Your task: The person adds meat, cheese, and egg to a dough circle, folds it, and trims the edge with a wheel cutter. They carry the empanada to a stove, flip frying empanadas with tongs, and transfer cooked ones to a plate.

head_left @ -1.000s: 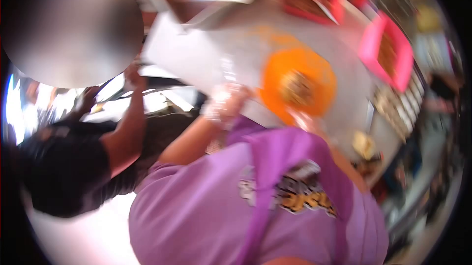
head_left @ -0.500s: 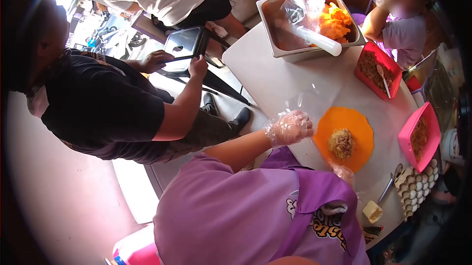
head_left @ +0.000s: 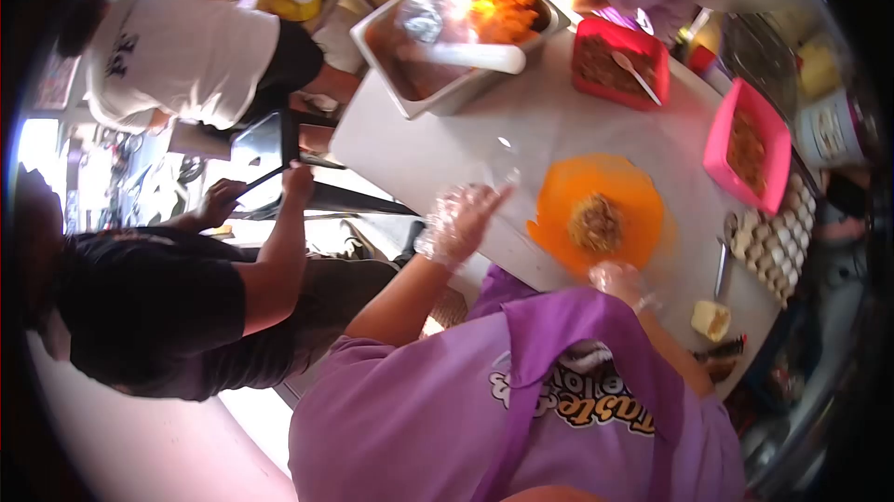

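Note:
A round orange wrapper (head_left: pixel 643 209) lies on the white table, with a mound of shredded filling (head_left: pixel 596 224) near its middle. My left hand (head_left: pixel 459 223), in a clear plastic glove, is held left of the wrapper, apart from it. Its fingers are stretched out and it holds nothing. At the wrapper's near edge, my right hand (head_left: pixel 619 280), gloved too, has its fingers curled on the edge; the fingertips are blurred. The wrapper's left edge looks uneven.
A metal pan (head_left: pixel 400 92) holds orange wrappers and a plastic bag. Red (head_left: pixel 596 97) and pink (head_left: pixel 722 162) tubs hold filling. An egg tray (head_left: pixel 773 246) and a brush (head_left: pixel 712 316) are at right. A person in black (head_left: pixel 158 306) stands left; others are beyond the table.
The view has shifted, so the table items appear farther left and higher. My left hand has gone from curled to stretched-out fingers. My right hand stays by the wrapper's near edge.

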Action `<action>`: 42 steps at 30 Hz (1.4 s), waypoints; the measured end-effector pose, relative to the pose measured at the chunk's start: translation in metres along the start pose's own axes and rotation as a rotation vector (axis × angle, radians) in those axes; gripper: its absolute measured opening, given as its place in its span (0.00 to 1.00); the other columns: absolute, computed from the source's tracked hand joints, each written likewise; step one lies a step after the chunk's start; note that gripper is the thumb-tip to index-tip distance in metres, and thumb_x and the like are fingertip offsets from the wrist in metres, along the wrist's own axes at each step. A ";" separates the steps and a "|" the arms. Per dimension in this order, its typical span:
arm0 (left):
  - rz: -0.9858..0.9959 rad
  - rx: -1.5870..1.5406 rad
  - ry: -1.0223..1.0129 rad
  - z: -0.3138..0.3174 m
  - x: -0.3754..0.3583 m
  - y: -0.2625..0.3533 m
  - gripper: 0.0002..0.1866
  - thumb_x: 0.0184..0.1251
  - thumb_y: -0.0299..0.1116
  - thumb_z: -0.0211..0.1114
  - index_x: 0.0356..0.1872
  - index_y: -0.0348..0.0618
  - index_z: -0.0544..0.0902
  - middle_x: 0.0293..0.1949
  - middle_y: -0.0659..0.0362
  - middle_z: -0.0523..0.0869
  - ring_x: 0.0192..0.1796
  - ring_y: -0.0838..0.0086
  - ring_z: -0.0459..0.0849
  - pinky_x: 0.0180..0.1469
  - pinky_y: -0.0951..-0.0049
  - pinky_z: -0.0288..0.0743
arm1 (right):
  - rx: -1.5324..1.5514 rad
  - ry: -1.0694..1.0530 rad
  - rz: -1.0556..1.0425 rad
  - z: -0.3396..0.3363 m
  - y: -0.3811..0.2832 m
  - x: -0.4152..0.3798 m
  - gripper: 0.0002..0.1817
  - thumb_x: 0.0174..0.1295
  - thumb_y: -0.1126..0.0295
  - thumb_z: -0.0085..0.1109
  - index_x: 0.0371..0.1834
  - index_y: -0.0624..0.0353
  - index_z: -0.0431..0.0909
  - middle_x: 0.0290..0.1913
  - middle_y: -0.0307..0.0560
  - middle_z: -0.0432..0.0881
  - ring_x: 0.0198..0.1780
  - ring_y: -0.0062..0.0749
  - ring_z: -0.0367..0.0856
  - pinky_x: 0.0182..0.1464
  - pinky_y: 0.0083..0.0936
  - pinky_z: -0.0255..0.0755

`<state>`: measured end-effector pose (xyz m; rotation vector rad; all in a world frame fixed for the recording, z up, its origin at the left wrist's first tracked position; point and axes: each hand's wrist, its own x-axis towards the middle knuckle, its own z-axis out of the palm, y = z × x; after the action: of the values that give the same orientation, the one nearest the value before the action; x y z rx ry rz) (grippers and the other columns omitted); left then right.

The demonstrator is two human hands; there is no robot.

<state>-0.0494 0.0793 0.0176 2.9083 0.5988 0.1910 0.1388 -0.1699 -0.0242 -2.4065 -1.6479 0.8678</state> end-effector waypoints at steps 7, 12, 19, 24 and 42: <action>-0.169 0.089 0.267 0.008 0.009 -0.039 0.09 0.59 0.35 0.66 0.41 0.54 0.84 0.34 0.62 0.85 0.39 0.62 0.82 0.43 0.59 0.73 | 0.218 0.168 -0.029 -0.044 -0.008 -0.007 0.09 0.53 0.63 0.56 0.23 0.55 0.79 0.29 0.49 0.81 0.39 0.50 0.80 0.41 0.45 0.72; -0.266 0.103 0.327 0.000 0.008 -0.017 0.18 0.58 0.30 0.63 0.52 0.52 0.81 0.46 0.52 0.83 0.50 0.56 0.81 0.53 0.56 0.72 | 0.113 0.119 -0.050 -0.082 0.005 0.016 0.07 0.53 0.64 0.62 0.28 0.53 0.84 0.34 0.48 0.84 0.42 0.47 0.82 0.43 0.42 0.73; 0.470 -0.028 0.856 0.029 -0.009 0.045 0.27 0.49 0.32 0.67 0.56 0.53 0.78 0.58 0.52 0.76 0.59 0.52 0.74 0.60 0.41 0.67 | 0.051 -0.155 0.158 -0.132 0.010 0.064 0.10 0.48 0.63 0.66 0.28 0.56 0.84 0.29 0.52 0.82 0.33 0.47 0.81 0.38 0.39 0.74; 0.683 -0.369 0.240 0.065 -0.005 0.062 0.19 0.51 0.26 0.62 0.48 0.49 0.84 0.59 0.56 0.78 0.59 0.53 0.75 0.58 0.48 0.71 | -0.011 -0.274 0.110 -0.142 0.016 0.084 0.14 0.51 0.59 0.68 0.39 0.51 0.87 0.36 0.45 0.85 0.42 0.42 0.82 0.45 0.38 0.75; 0.496 -0.263 -0.183 0.063 0.116 0.096 0.52 0.44 0.44 0.76 0.74 0.54 0.59 0.69 0.52 0.65 0.69 0.48 0.65 0.71 0.52 0.58 | -0.042 -0.282 0.093 -0.135 0.080 0.152 0.16 0.52 0.69 0.64 0.46 0.57 0.83 0.43 0.47 0.86 0.41 0.36 0.85 0.42 0.32 0.78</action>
<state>0.1025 0.0302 -0.0155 2.7167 -0.1727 0.0553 0.3111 -0.0373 -0.0033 -2.5012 -1.6667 1.2501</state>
